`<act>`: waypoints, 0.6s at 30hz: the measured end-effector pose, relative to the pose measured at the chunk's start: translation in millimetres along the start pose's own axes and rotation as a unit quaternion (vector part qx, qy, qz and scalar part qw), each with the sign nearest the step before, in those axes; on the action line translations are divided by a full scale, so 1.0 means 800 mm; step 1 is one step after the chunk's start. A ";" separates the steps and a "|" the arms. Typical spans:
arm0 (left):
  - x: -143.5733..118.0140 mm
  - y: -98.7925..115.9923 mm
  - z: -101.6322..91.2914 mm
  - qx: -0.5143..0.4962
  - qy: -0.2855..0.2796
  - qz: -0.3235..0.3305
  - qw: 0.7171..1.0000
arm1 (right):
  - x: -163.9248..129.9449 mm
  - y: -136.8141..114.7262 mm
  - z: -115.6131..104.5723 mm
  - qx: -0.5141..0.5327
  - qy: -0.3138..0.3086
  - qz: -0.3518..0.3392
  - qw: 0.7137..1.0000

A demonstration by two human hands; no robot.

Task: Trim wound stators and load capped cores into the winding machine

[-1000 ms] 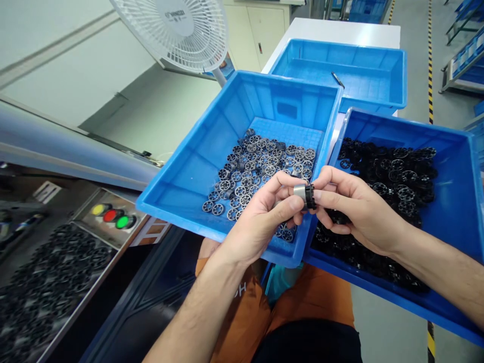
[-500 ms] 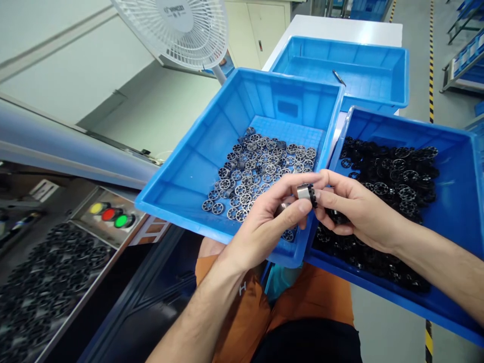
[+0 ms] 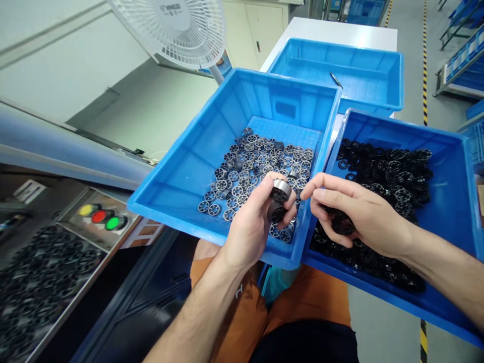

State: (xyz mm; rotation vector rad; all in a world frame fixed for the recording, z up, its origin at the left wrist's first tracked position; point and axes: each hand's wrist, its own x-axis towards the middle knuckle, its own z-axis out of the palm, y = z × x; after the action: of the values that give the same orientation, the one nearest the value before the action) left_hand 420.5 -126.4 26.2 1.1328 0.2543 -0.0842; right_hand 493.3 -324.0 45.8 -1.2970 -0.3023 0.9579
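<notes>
Both hands have come apart since a moment ago, when they pressed one part between them. Now the part [image 3: 279, 197] sits in the left hand [image 3: 252, 227] alone, and it has turned so its round silver face looks up.

Biggest things first. A grey machine [image 3: 49, 151] runs down the left side. A white fan [image 3: 177, 27] stands at the top. A white bench [image 3: 340, 27] sits at the back, and a blue bin [image 3: 381, 65] rests on it with one thin dark stick inside.

Two more blue bins lie close to the person, side by side and touching. The left bin [image 3: 181, 176] holds lots of small grey wheels [image 3: 260, 161]. The right bin [image 3: 454, 201] holds a heap of black wheels [image 3: 393, 176].

Orange trousers [image 3: 302, 307] show under the bins.

The left hand is over the near corner of the left bin. Its thumb and fingers pinch the part, which has a silver ring on top and a black piece below.

The right hand [image 3: 355, 212] is just beside it, over the near edge of the right bin. Its pointing finger and thumb reach toward the part but do not touch it. Its other fingers are curled around some black wheels.

Three small buttons [image 3: 99, 218], yellow, red and green, sit on the machine.
</notes>
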 end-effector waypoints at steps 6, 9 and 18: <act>0.001 -0.005 0.000 0.116 -0.079 -0.040 0.989 | 0.002 0.021 0.009 -0.219 0.174 -0.250 0.927; 0.002 -0.006 0.002 0.107 -0.100 -0.029 0.989 | 0.002 0.032 0.016 -0.273 0.159 -0.321 0.893; 0.000 -0.001 -0.002 0.105 -0.072 0.035 0.991 | 0.013 0.034 0.024 -0.307 0.111 -0.346 0.880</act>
State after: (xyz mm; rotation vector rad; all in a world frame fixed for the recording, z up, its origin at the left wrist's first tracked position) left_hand 420.1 -125.3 24.9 1.3378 0.0779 -0.1331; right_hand 475.1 -304.2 23.4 -1.6780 -0.8716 0.0795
